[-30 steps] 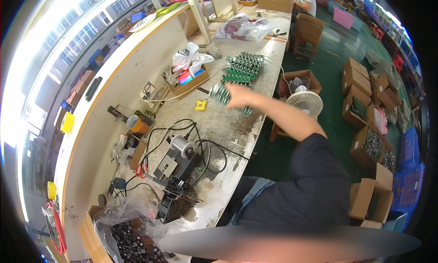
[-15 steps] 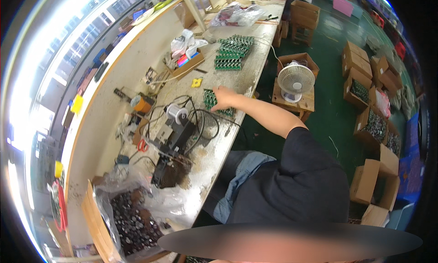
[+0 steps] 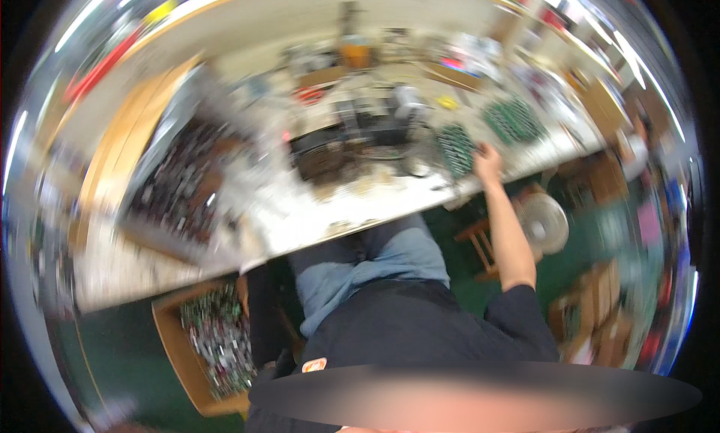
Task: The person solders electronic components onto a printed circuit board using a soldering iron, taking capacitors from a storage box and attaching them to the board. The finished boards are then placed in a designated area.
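My right hand point(image 3: 487, 163) is at the right edge of a green circuit board panel point(image 3: 454, 149) on the bench, fingers curled against that edge. Motion blurs the fingertips. Beyond it lie more green circuit boards point(image 3: 514, 120). My left arm, in a dark sleeve point(image 3: 264, 313), hangs below the bench's front edge. Only a sliver of my left hand point(image 3: 243, 292) shows, beside a cardboard box of circuit boards point(image 3: 219, 339), and its fingers are hidden. Left of the panel sits a dark bench device with a white spool point(image 3: 409, 103).
On the bench's left, a plastic-lined carton point(image 3: 139, 133) holds many small dark parts. A yellow piece point(image 3: 448, 102) lies behind the panel. Off the front edge at right, a fan point(image 3: 543, 223) stands near a wooden stool point(image 3: 478, 245). Cartons point(image 3: 600, 290) sit on the floor at right.
The view has swung toward the left, bringing the floor box and my left arm into sight. My right hand has shifted from over the panel to its right edge.
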The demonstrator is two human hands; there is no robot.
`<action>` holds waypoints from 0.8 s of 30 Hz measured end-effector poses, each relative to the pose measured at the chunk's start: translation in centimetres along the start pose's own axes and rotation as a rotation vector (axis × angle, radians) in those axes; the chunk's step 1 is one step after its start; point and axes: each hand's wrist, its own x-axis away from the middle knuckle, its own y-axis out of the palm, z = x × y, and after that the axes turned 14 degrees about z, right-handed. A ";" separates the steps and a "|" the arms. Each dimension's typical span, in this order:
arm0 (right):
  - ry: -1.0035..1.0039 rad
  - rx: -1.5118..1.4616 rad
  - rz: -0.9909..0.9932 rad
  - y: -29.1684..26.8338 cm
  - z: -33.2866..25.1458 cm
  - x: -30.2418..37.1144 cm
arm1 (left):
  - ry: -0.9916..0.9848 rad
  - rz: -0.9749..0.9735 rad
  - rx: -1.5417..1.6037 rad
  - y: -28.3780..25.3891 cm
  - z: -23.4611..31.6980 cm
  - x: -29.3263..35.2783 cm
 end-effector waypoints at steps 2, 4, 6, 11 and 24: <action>0.177 -0.113 -0.033 -1.2 0.1 -0.1 | 0.156 0.065 -0.207 0.1 -1.2 -1.0; 0.210 -0.220 -0.146 -2.6 0.8 -1.0 | 0.139 0.132 -0.423 -0.2 -2.3 -0.4; 0.108 -0.139 -0.154 -2.7 0.9 -1.4 | 0.196 0.128 -0.490 -0.1 1.5 0.0; 0.029 -0.049 -0.203 -2.1 0.2 -2.6 | 0.163 0.034 -0.617 -1.5 5.6 -1.4; 0.569 -1.051 0.065 -8.6 -2.8 5.7 | 0.228 -0.443 -1.247 6.2 0.6 -14.2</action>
